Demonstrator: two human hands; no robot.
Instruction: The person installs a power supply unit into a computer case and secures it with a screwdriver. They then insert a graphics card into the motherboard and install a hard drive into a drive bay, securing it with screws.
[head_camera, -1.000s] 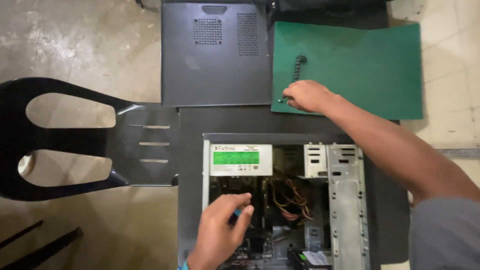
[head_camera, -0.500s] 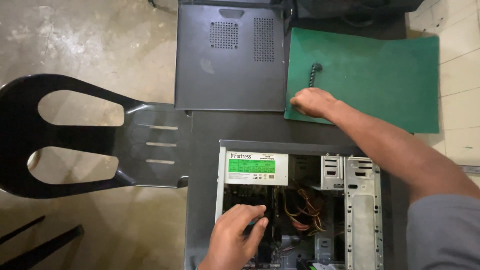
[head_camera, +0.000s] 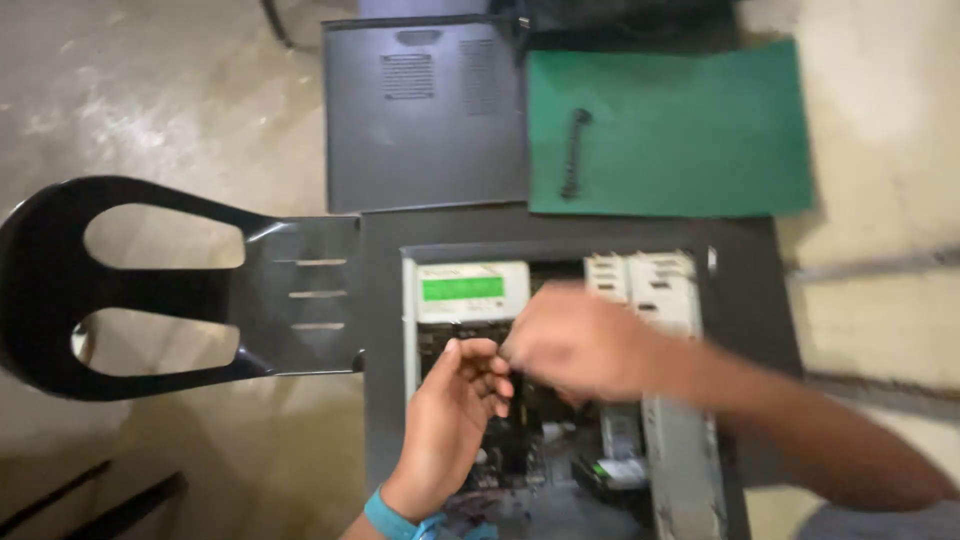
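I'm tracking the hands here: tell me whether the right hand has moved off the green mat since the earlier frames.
Yes. The right hand has left the green mat and come back toward the person, now over the open computer case, beside the left hand.

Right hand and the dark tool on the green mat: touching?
Apart. The head view shows the right hand over the open computer case, with bare green mat between it and the dark tool.
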